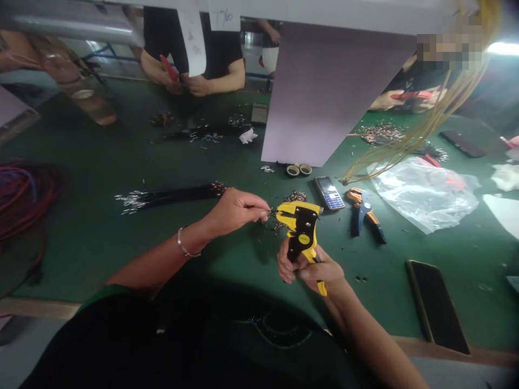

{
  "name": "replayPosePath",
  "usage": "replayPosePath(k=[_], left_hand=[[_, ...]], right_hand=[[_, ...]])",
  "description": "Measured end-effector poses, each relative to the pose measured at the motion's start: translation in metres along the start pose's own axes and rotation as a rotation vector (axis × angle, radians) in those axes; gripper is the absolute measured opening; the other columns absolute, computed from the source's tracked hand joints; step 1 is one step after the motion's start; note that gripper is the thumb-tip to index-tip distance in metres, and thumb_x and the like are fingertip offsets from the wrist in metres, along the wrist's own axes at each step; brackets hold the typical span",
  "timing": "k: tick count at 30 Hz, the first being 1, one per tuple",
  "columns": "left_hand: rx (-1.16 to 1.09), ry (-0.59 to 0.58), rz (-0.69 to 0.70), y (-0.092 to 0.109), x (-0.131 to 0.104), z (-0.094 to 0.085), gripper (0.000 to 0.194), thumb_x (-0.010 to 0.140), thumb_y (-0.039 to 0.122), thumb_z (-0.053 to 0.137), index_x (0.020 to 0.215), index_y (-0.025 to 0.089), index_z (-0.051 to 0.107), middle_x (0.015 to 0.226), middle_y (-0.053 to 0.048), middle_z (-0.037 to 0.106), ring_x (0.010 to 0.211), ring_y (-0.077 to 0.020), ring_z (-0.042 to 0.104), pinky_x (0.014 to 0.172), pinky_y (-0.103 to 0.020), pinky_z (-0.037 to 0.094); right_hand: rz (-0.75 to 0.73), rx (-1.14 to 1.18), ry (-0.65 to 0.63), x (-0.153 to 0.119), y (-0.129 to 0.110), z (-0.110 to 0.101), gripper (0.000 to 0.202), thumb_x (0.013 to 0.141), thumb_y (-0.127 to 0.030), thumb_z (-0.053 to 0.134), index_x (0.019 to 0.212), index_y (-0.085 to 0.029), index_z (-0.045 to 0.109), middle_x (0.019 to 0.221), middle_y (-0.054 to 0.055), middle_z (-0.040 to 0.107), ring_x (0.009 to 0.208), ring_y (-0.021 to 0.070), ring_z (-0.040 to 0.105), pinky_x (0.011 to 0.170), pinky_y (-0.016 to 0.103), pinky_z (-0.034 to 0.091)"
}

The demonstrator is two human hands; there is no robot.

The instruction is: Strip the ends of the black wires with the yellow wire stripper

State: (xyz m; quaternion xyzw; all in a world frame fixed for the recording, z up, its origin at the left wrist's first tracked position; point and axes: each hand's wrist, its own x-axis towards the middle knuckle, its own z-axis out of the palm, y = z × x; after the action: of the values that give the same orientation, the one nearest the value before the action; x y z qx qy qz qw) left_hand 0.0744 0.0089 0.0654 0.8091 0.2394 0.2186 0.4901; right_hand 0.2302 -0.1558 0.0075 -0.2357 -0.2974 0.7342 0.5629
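Observation:
My right hand [310, 267] is wrapped round the handles of yellow and black wire strippers [303, 224], whose jaws point left. Between thumb and fingers, my left hand [243, 210] pinches a thin dark wire [273, 210], its end at the mouth of the jaws. Whether the jaws have closed on the wire I cannot tell. Behind my left hand lies a bundle of black wires [174, 195] with bare silvery ends at the left. A small heap of terminals or wire ends [295, 196] sits just beyond the tool, with scraps scattered below it.
Right of the strippers lie a keypad phone [329, 193], blue and orange strippers [365, 215], a clear plastic bag [425, 192] and a dark smartphone [438, 305]. Tape rolls [299, 170] sit by a white upright panel [324, 92]. Red cables [24, 200] lie left. Co-workers sit opposite.

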Motion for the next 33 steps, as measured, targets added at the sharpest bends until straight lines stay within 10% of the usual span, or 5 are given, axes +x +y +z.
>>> replayPosePath(k=[33], left_hand=[[-0.14,0.004,-0.052,-0.0071,0.0005,0.0048,0.008,0.072,0.02,0.066,0.072,0.018,0.074,0.066,-0.002,0.072,0.059,-0.0103,0.063,0.059,-0.022,0.052]], right_hand=[[-0.034,-0.007,0.0,-0.0019,-0.0005,0.0049,0.032,0.066,-0.021,0.073,0.094,-0.014,0.058,0.068,0.0,0.054,0.054,0.0127,0.05,0.052,0.03,0.041]])
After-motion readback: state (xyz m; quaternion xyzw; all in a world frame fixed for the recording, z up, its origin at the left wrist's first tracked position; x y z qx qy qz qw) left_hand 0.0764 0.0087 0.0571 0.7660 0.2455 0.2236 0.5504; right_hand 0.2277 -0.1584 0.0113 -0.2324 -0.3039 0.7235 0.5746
